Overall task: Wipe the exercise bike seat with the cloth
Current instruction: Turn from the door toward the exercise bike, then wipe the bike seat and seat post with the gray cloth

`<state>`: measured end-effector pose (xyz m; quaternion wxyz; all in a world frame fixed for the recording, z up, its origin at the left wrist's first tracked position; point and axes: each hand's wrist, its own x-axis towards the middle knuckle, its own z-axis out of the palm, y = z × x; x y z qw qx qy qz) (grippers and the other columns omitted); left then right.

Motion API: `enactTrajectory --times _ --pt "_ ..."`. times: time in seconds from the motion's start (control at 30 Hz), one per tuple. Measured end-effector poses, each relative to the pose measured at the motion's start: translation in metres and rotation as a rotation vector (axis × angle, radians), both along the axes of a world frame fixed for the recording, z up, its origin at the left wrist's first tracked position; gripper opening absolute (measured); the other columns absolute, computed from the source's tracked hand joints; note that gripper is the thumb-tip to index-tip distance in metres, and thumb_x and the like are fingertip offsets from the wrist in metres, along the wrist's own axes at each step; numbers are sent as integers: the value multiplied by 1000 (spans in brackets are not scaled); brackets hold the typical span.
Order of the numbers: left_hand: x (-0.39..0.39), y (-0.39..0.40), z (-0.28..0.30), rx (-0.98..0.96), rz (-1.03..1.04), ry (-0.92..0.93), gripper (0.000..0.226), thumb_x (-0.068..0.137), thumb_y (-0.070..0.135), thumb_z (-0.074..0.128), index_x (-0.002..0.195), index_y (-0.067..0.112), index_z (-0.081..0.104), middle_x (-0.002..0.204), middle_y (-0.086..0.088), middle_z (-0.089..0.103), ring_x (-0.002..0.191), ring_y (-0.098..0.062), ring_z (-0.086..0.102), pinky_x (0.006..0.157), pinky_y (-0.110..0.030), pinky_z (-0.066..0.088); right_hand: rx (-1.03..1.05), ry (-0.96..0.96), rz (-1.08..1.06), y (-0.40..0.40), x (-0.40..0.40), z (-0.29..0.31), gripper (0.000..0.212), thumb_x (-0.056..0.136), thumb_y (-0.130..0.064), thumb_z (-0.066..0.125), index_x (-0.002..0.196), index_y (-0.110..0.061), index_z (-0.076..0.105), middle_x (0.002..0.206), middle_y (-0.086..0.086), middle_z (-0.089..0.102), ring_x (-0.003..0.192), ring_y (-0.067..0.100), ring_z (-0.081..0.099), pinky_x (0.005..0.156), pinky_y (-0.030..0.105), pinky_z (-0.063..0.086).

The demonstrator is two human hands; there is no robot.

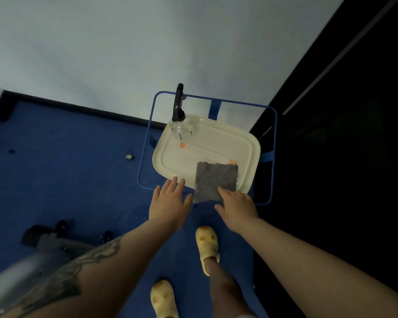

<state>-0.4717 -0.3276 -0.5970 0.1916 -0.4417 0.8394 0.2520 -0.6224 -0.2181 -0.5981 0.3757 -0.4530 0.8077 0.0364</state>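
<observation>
While the grey cloth (215, 180) lies flat on the cream tray (251, 148), its near edge hanging over the tray's front rim, I judge the step in hand to be picking it up. My right hand (237, 206) rests on that overhanging corner with fingers loosely spread, not yet closed; pinching the free edge from underneath should lift it cleanly without dragging the tray. My left hand (170, 203) hovers just left of the tray's front rim, fingers apart, holding nothing. Blue carpet (67, 168) runs back from the tray to a pale wall (147, 42). At the tray's far corner stands a clear spray bottle (180, 125). No bike seat is in view.
</observation>
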Motion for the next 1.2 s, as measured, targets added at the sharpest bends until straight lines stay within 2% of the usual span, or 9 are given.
enactTrajectory --times 0.07,0.17,0.27,0.5,0.7,0.83,0.97,1.1,1.2 --pt "4 4 -4 7 23 -9 60 95 49 21 149 24 11 159 2 9 146 -16 0 117 -39 -2 -20 22 11 1 2 -5 44 98 -32 46 138 -17 41 137 3 51 123 25 45 102 36 32" --pt "9 13 -5 -2 44 -3 59 95 50 20 148 25 13 159 4 7 146 -16 -3 117 -40 -4 -141 113 19 1 2 -9 19 98 -25 47 104 -13 60 109 5 64 105 24 55 82 34 38" --pt "12 19 3 15 84 26 59 95 51 19 149 26 13 159 4 6 146 -14 -4 118 -39 -4 -200 179 63 1 -5 0 23 98 -26 47 90 -11 63 96 6 68 92 23 59 68 30 33" --pt "48 26 60 -38 194 100 59 95 52 22 149 29 11 159 6 6 145 -12 -3 118 -36 -5 -435 152 269 -19 -4 61 18 93 -27 56 86 -14 65 82 3 69 81 23 60 71 35 41" --pt "112 24 139 -168 355 195 58 93 54 21 147 31 19 158 9 13 145 -8 4 118 -32 0 -781 145 427 -39 40 146 6 84 -19 69 82 -15 65 72 -3 64 66 17 57 60 31 46" --pt "176 44 198 -294 552 258 56 93 53 26 145 32 27 155 12 20 144 -5 11 117 -28 2 -950 32 523 -52 96 196 9 84 -21 68 88 -13 66 76 -1 64 67 18 57 58 33 50" --pt "239 85 243 -424 742 247 53 93 50 31 142 31 33 154 12 25 142 -6 17 117 -31 10 -1075 -112 669 -55 164 239 8 83 -18 70 87 -12 67 77 -1 64 67 19 59 56 35 52" --pt "309 151 273 -538 978 248 50 93 50 35 139 32 39 152 14 28 141 -5 18 117 -29 8 -1125 -306 837 -40 247 272 7 89 -22 64 88 -16 65 78 -8 62 71 12 55 62 28 50" --pt "362 214 288 -616 1149 247 49 92 50 36 138 34 40 150 16 30 141 -3 18 116 -26 7 -1142 -407 976 -13 317 292 13 91 -28 59 88 -18 65 78 -12 60 71 9 52 60 25 47"
